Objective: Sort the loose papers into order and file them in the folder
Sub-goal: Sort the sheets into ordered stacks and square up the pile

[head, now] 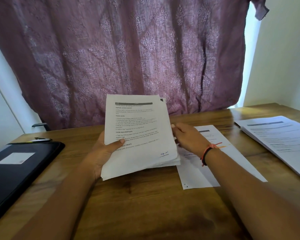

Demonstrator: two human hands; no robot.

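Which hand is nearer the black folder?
Left. The left hand holds the paper stack by its left edge, right of the folder; the right hand holds its right edge, farther away.

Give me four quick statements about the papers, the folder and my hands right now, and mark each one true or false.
1. The left hand holds the stack of papers above the table. True.
2. The black folder lies open. False: it lies closed at the table's left side.
3. A single sheet lies flat on the table, right of the stack. True.
4. The right hand holds a pen. False: it pinches the stack's right edge.
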